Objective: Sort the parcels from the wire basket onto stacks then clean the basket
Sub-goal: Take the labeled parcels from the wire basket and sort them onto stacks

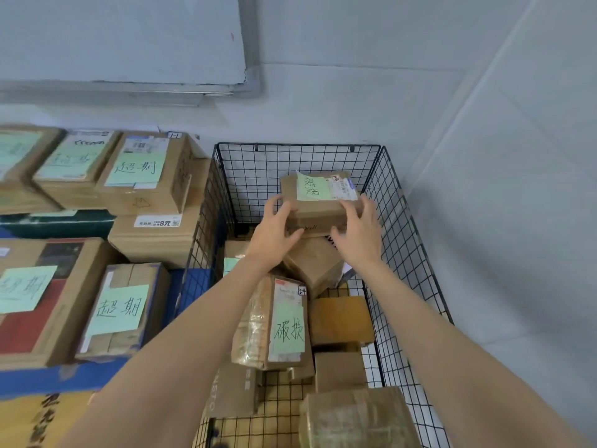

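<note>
Bare forearms reach forward; left hand [277, 227] and right hand [358, 234] curl round opposite ends of a cardboard parcel [318, 215] bearing a green note [308, 188], atop other parcels [315, 266] at the far end of the wire basket [403, 253].

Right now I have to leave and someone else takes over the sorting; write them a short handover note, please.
Left hand and right hand grip the top parcel, green note on it, at the far end of the wire basket; whether it is lifted yet is unclear.
Done: labelled parcels lie in stacks left of the basket.
Left: several parcels remain inside, among them a taped parcel with a green note; then clean the basket.
</note>
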Tool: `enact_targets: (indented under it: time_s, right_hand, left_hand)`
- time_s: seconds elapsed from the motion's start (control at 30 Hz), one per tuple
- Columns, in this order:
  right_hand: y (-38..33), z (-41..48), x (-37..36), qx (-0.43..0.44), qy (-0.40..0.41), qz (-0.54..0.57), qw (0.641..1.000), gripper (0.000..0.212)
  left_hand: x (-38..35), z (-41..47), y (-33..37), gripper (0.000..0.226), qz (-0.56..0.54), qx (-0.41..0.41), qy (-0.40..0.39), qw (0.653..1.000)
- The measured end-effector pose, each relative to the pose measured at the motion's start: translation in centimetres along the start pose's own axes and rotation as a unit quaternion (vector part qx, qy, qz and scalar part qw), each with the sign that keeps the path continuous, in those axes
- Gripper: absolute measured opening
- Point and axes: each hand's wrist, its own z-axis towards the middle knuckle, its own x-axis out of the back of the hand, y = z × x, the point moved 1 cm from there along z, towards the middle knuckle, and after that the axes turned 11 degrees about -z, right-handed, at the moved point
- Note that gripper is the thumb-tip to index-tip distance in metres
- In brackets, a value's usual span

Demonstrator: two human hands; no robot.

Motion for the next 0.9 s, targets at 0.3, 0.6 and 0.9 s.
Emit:
enact_targets:
  time_s: [0.3, 0.6, 0.9]
  right_hand:
    - [-0.6, 0.3, 0.8, -0.072, -0.09, 0.114, 0.987, 0.055]
    - [-1.8, -0.8, 5.2, -0.053, -0.1, 0.184, 0.976, 0.049]
    - [-3.3, -2.9, 13.4, 0.006, 0.015, 0.28, 0.96, 0.058]
  left_hand:
    - [0.1, -0.2, 1.0, 0.04, -0.116, 0.065, 0.013, 0.991]
    - [3.6, -1.2, 4.9, 0.034, -0.154, 0.068, 0.069, 0.983]
    - [8.7, -1.9, 12.1, 0.068, -0.207, 0.003, 0.142, 0.968]
